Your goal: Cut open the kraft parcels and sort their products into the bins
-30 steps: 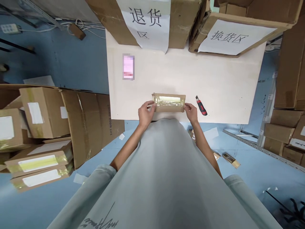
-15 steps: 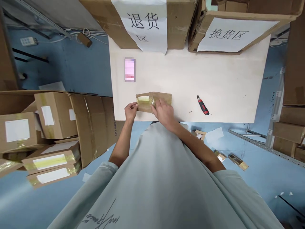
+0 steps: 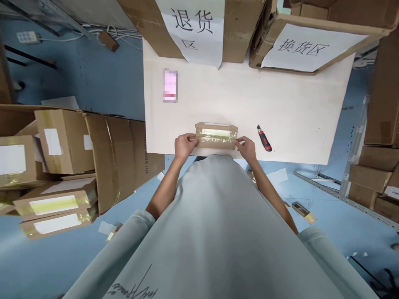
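Note:
A small brown cardboard box [image 3: 215, 142] with shiny tape and a pale label lies near the front edge of the white table [image 3: 289, 104]. My left hand [image 3: 184, 146] pinches its left end between thumb and fingers. At the opposite end, my right hand [image 3: 246, 148] grips the right edge the same way. To the right of that hand lies a red and black utility knife [image 3: 264, 138], its tip pointing away from me. A pixelated pink rectangle [image 3: 170, 86] sits toward the table's back left.
Two large cardboard boxes with paper signs, one on the left [image 3: 235, 33] and one on the right [image 3: 314, 45], stand along the table's back. Left of the table, a big open carton [image 3: 116, 162] holds several taped parcels. Brown boxes [image 3: 374, 164] are stacked at the right.
The box has shifted right and been turned so a taped, labelled side shows. My right hand has moved from its top to its right end; my left hand has followed rightward.

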`<state>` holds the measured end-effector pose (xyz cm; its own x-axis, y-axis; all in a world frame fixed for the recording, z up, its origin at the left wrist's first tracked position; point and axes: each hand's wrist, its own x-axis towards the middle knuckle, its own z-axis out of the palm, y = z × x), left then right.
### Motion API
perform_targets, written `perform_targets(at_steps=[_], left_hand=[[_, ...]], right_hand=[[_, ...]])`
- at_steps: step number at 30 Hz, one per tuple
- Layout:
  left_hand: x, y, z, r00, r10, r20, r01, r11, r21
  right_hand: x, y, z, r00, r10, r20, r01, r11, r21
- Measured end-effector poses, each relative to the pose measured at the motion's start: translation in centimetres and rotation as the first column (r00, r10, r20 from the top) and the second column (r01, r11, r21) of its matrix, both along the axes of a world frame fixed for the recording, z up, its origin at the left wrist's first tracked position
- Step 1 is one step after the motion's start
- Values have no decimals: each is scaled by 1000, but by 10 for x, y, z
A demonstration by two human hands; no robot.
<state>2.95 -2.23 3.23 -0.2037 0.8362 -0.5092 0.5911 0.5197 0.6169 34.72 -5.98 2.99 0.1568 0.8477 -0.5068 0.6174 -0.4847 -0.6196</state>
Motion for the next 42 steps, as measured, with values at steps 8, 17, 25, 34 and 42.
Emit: perform_targets(at_steps=[8,17,25,34,42], left_hand=[[-13,-61,1,988,95,123,-78,988,-135],[1,-50,-1,982,103,161,-110,993,34],[7,5,7,997,73,3,-72,988,139],[-7,10,11,990,136,48,-140,986,96],[-2,20,2,987,89,137,-100,993,71]], right_hand=[[-1,-63,-2,996,78,-52,-83,992,-97],[4,-37,-14,991,23,-129,-20,999,30],[0,37,-21,988,57,-146,-40,992,117],[104,45,-34,894,-9,448,82,986,-145],[132,30,-56,824,209,527,-17,938,-346]])
